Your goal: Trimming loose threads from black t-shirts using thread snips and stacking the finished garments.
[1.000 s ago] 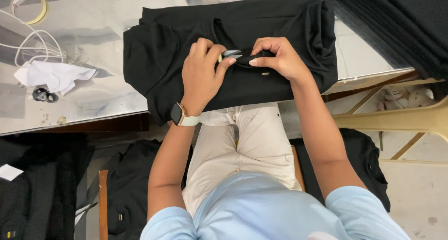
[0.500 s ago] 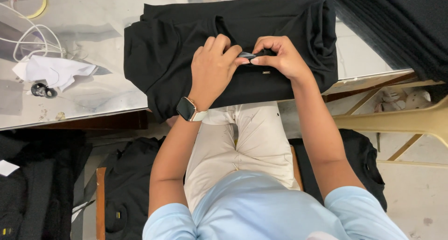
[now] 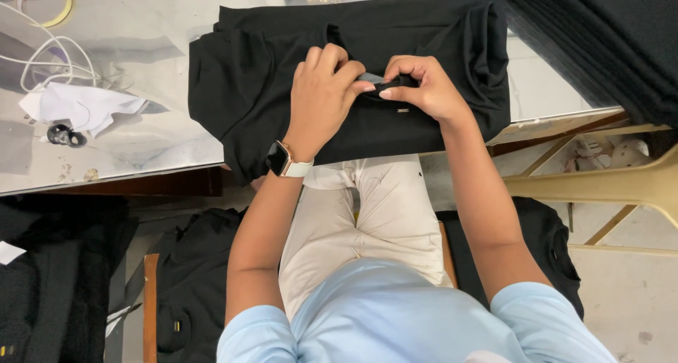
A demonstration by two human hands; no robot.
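Black folded garment (image 3: 254,73) lies on the bench (image 3: 141,144) at upper centre of the frame. Your left hand (image 3: 321,98) curls knuckles-up on it, fingertips pinching a small grey piece (image 3: 370,78). Your right hand (image 3: 424,87) pinches the cloth just beside. What the grey piece is stays hidden between your fingers.

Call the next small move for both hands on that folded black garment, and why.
Probably press the small grey tag flat. Left hand and right hand pinch it together at the middle of the folded black fabric garment on the shiny metal table; it looks raised.
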